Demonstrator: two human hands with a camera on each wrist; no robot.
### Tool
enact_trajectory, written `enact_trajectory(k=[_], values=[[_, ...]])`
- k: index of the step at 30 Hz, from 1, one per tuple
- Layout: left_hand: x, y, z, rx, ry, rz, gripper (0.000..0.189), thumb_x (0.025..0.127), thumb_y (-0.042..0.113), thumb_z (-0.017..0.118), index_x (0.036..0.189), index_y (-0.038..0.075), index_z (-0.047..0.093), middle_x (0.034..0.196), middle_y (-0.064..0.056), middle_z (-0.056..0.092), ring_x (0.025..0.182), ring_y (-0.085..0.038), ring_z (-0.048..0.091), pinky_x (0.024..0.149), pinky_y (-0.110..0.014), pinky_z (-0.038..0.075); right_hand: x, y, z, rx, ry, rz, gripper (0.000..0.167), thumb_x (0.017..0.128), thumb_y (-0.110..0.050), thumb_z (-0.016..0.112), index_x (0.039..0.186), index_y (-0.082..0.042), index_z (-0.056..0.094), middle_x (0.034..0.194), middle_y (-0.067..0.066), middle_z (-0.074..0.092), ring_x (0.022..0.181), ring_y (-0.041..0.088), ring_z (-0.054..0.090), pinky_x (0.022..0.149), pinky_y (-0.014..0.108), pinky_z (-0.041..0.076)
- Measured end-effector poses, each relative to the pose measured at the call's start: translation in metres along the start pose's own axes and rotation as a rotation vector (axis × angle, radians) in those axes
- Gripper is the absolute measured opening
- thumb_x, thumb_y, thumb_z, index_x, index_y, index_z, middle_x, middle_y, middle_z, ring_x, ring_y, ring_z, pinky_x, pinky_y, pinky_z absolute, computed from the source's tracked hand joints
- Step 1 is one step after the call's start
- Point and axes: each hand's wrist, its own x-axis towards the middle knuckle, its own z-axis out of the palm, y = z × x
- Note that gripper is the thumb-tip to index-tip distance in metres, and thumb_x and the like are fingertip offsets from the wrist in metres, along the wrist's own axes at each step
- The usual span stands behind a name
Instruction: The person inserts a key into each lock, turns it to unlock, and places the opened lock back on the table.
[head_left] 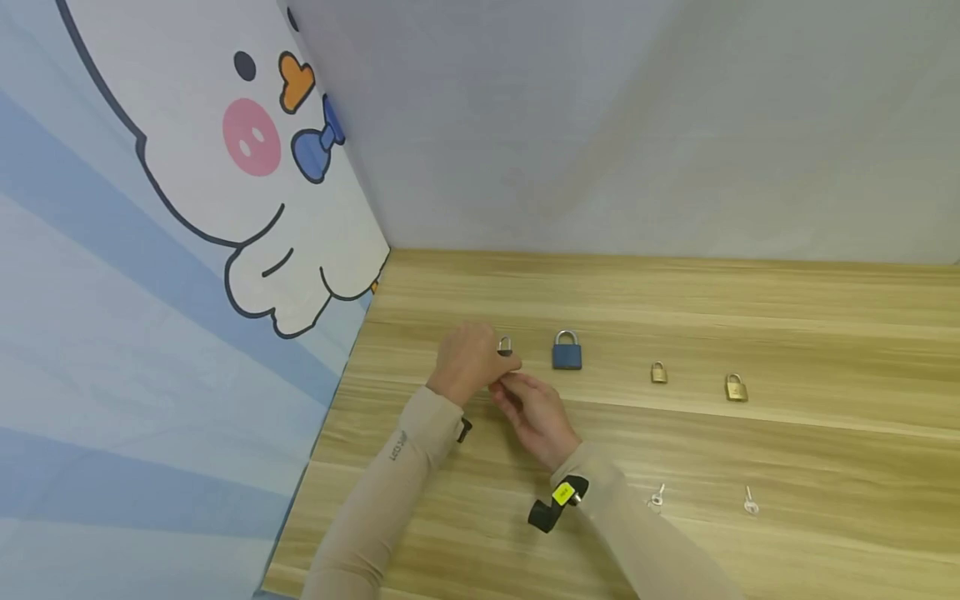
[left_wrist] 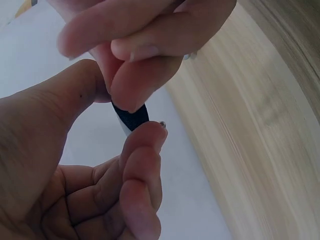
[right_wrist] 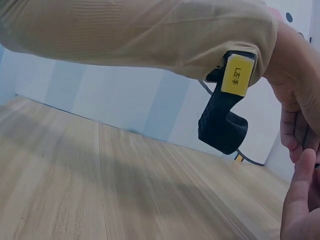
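A small dark padlock [head_left: 505, 344] with a silver shackle pointing away is held by my left hand [head_left: 468, 360], between thumb and fingertips. In the left wrist view its black body [left_wrist: 134, 118] shows between the two hands, with a glint of metal at the fingertips. My right hand [head_left: 534, 412] meets the padlock's near end, its thumb and fingers pinched together. Whatever they pinch is hidden; a small silvery bit [left_wrist: 189, 56] shows beside those fingers. Just right of the hands lies a larger blue padlock [head_left: 567, 356], shackle closed.
Two brass padlocks, a smaller one [head_left: 658, 373] and a larger one [head_left: 736, 388], lie to the right on the wooden table [head_left: 847, 333]. Nearer me are two small keys, one left [head_left: 657, 497] and one right [head_left: 751, 502]. A grey wall [head_left: 637, 125] bounds the back, a cartoon-printed cloth [head_left: 187, 358] the left.
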Motion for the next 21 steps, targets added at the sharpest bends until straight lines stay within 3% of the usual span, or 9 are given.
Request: enact_trajectory(k=[5, 11, 16, 21], values=[[-0.001, -0.002, -0.001, 0.005, 0.016, 0.022, 0.049, 0.078, 0.036, 0.073, 0.052, 0.018, 0.036, 0.047, 0.01, 0.027, 0.044, -0.006, 0.025, 0.039, -0.024, 0.023, -0.003, 0.0, -0.002, -0.07, -0.031, 0.0, 0.014, 0.1, 0.0, 0.056, 0.097, 0.001, 0.07, 0.1, 0.011, 0.067, 0.088, 0.015, 0.063, 0.081, 0.024, 0.053], [-0.004, -0.004, -0.001, -0.009, 0.035, 0.067, 0.047, 0.077, 0.031, 0.073, 0.053, 0.017, 0.035, 0.047, 0.009, 0.024, 0.043, -0.006, 0.023, 0.039, -0.022, 0.021, -0.006, -0.007, -0.009, -0.311, -0.085, -0.079, 0.018, 0.099, -0.004, 0.06, 0.107, 0.011, 0.066, 0.103, 0.017, 0.068, 0.092, 0.023, 0.067, 0.086, 0.035, 0.055], [-0.008, -0.006, -0.006, -0.026, 0.01, 0.11, 0.034, 0.08, 0.029, 0.074, 0.06, 0.013, 0.051, 0.052, 0.006, 0.039, 0.045, -0.007, 0.033, 0.042, -0.022, 0.027, -0.01, -0.024, -0.019, -0.524, -0.079, -0.161, 0.024, 0.099, -0.009, 0.061, 0.113, 0.011, 0.063, 0.107, 0.019, 0.068, 0.099, 0.037, 0.066, 0.086, 0.043, 0.055], [-0.009, -0.01, -0.009, -0.027, -0.021, 0.176, 0.023, 0.083, 0.031, 0.076, 0.083, 0.009, 0.069, 0.067, 0.003, 0.057, 0.055, -0.009, 0.047, 0.048, -0.023, 0.037, -0.015, -0.044, -0.036, -0.676, -0.056, -0.212, 0.031, 0.101, -0.013, 0.06, 0.122, 0.01, 0.059, 0.114, 0.025, 0.066, 0.106, 0.044, 0.062, 0.085, 0.043, 0.055]])
